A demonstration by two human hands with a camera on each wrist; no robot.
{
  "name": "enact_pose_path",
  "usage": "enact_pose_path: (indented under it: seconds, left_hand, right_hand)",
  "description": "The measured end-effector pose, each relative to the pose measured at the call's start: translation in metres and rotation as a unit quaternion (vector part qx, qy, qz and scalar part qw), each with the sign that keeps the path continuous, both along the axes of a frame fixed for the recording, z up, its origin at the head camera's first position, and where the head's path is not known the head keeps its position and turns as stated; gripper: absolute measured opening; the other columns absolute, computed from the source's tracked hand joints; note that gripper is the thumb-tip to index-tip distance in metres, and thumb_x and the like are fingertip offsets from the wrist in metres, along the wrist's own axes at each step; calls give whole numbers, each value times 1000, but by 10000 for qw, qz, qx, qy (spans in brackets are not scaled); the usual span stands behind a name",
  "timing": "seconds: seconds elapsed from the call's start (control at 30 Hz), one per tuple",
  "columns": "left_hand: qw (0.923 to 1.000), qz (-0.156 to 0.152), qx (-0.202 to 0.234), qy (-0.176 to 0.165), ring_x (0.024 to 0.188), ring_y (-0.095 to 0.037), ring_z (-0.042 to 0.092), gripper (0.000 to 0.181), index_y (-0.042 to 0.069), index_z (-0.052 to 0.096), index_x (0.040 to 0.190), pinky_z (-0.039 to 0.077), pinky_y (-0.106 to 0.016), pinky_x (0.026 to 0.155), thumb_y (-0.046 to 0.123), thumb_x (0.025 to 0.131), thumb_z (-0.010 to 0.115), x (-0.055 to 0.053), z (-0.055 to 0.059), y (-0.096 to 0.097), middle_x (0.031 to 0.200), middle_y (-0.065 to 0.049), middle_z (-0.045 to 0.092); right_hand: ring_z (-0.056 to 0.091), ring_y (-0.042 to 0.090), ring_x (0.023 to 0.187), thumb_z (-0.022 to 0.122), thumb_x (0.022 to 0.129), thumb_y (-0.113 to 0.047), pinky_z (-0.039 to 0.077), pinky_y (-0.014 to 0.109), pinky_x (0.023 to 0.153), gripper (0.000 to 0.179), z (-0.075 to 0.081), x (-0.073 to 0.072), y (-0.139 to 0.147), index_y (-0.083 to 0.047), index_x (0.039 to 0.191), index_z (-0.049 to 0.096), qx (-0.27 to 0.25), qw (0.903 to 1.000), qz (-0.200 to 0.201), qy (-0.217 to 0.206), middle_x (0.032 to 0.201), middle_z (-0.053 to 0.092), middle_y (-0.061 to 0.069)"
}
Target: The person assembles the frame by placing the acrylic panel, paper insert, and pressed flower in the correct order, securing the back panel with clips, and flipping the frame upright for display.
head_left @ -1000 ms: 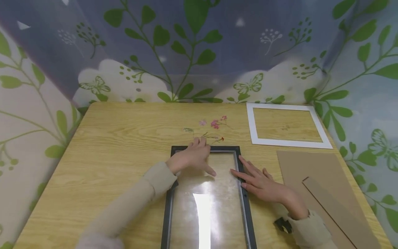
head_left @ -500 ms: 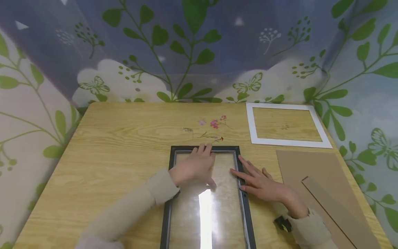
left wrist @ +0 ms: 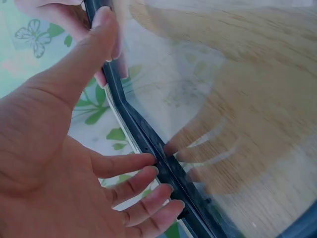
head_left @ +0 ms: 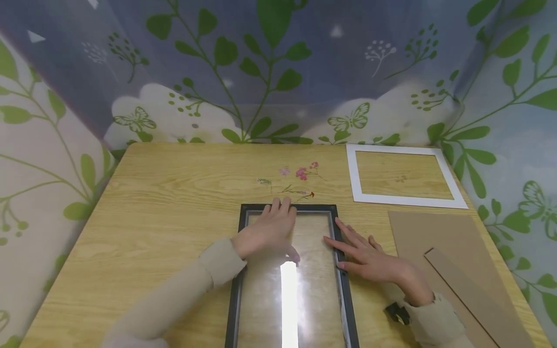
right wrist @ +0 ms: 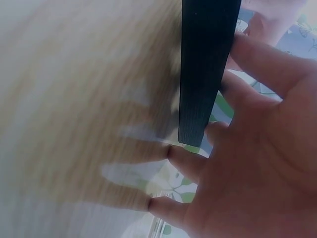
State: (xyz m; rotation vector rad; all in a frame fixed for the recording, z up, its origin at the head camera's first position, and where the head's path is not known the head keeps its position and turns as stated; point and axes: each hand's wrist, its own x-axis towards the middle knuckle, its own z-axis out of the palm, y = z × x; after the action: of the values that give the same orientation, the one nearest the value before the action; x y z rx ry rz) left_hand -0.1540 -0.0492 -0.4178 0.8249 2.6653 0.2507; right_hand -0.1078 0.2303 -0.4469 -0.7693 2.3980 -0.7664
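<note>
Head view: black picture frame [head_left: 313, 208] lies flat on the wooden table [head_left: 152, 193], near the person, lower end cut off by the bottom edge. Clear pane [head_left: 317, 295] inside it, bright streak of light down the middle. Left hand [head_left: 269, 233] is palm down over the top end, fingers across the top bar, thumb out over the pane. Fingers loosely extended, not closed round anything. Right hand [head_left: 367, 260] is at the right bar, fingers straight and spread, one reaching past the bar over the pane; no grasp. Pressed flowers [head_left: 301, 173], pink, red and purple with green stems, just beyond the top bar. White mat [head_left: 409, 199] at far right of the table. Brown board [head_left: 431, 227] below the mat, right of the frame, with a brown strip [head_left: 465, 290] lying on it. Light sleeves [head_left: 174, 295] on both arms; small dark object [head_left: 397, 314] by the right cuff. Leaf-print covering [head_left: 261, 58] behind the table.

Left wrist view: fingers relaxed and apart, tips at the black edge of the frame, thumb stretched out at upper left, gap between thumb and fingers wide. Pane mirrors the fingers. More fingers behind the thumb; can't tell whose.

Right wrist view: fingers spread beside a black bar, the lower two tips meeting a shiny surface that mirrors them. Pretty blurry; pressure can't be told.
</note>
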Motion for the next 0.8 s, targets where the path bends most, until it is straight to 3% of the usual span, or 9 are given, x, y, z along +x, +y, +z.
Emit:
enact_pose_path:
  seconds: [0.07,0.23,0.43,0.63,0.7,0.8]
  left_hand:
    - [10000,36,28,-48,107,-27,36,101,2,48,128,39,-43,93,62,58,88,0,1,2,122,-11,38]
    - [9994,272,-27,-224,127,-33,34,116,1,35,144,33,-50,110,58,58,90,2,-1,4,140,-16,33]
    - [9985,319,-361,-246,138,-39,26,127,1,29,148,30,-52,113,61,53,91,4,-1,9,152,-20,26]
    - [9955,381,-496,-706,149,-44,3,137,-1,15,157,14,-52,119,60,58,89,7,-3,8,163,-23,5]
    - [9951,372,-487,-772,149,-44,1,138,-1,17,156,12,-52,119,61,57,89,7,-4,8,163,-23,2]
    - [9964,283,-551,-579,148,-43,9,137,-2,25,154,17,-52,118,65,53,89,4,-5,8,162,-22,9]
  right_hand:
    - [-5,42,149,51,103,-37,-2,80,102,58,0,0,1,-27,157,31,-40,10000,18,4,166,-11,7]
    - [-6,43,149,51,103,-34,-2,81,101,58,1,1,2,-25,157,31,-124,9999,31,-29,166,-11,9]
    - [-6,42,149,52,103,-36,-2,80,102,58,-1,1,2,-26,157,32,-119,9999,12,-45,166,-11,7]
    - [-6,42,149,52,103,-37,-3,80,101,56,0,1,2,-27,156,34,-144,9999,19,-45,166,-11,7]
    - [-6,42,149,52,103,-37,-3,80,102,56,0,1,2,-27,156,34,-138,9999,21,-52,166,-11,7]
    - [-6,42,149,52,103,-37,-3,80,102,56,0,0,1,-27,156,35,-123,9999,22,-53,166,-11,7]
